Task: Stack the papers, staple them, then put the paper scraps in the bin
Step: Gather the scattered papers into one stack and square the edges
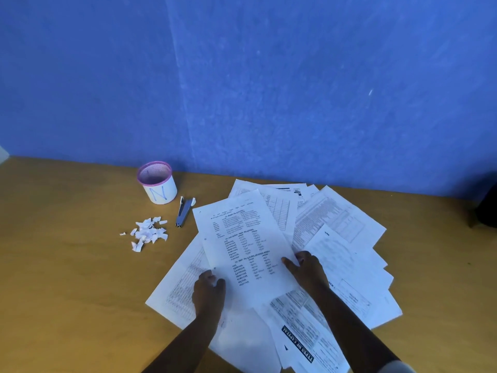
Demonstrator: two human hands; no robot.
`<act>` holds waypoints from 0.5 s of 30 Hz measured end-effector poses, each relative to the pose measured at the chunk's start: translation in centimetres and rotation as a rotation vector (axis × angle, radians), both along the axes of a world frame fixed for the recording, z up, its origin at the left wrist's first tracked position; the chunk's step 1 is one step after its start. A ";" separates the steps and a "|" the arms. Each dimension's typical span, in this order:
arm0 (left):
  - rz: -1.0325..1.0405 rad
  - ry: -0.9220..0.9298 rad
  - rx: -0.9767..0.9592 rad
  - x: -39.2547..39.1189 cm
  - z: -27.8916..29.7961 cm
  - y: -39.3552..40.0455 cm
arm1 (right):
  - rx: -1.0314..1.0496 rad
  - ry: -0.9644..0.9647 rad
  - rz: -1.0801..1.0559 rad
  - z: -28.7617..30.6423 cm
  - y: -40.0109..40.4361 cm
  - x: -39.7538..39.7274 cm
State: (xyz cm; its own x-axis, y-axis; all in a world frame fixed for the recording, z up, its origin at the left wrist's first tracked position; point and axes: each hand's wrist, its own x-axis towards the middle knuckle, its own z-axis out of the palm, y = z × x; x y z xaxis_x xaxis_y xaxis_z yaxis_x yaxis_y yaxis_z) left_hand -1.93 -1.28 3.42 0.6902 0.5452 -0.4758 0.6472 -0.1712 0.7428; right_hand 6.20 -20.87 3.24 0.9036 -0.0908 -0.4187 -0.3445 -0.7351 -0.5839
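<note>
A wooden worktop [67, 265] meets a blue wall [242, 76] along its far edge. Printed papers [336, 224] lie fanned and overlapping across the middle and near part of the worktop. One top sheet [242, 238], printed with columns of text, is held by both hands. The left hand [208, 290] pinches the sheet's near left edge, its grip closed on the paper with fingers curled. The right hand [308, 267] has the sheet's right edge, thumb on top and pressed to the page, fingers hidden beneath it. Left of the papers, a grey stapler [184, 211] lies on the worktop, just beside the top sheet's far left corner. Further left sits a small heap of white paper scraps [148, 234]. Near the far edge stands the bin [158, 183], a small pink-rimmed mesh cup with a white label marked N.
</note>
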 end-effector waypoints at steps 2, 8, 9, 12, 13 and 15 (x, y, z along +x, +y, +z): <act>-0.056 -0.001 0.001 0.2 0.0 0.3 | 0.020 0.031 0.052 0.3 0.1 0.5; -0.091 -0.150 0.030 2.0 0.3 1.4 | 0.122 -0.099 -0.233 0.1 0.1 1.7; -0.066 -0.170 0.067 2.4 0.3 1.6 | 0.112 -0.092 -0.261 0.0 0.0 1.8; 0.006 -0.158 0.199 3.9 -0.2 2.3 | 0.065 -0.065 -0.227 -0.4 0.0 1.4; -0.001 -0.133 0.224 4.4 -0.3 2.5 | 0.052 -0.058 -0.210 -0.5 0.1 1.2; -0.052 -0.044 0.247 5.3 -0.2 2.6 | 0.053 -0.053 -0.194 -0.6 0.4 0.8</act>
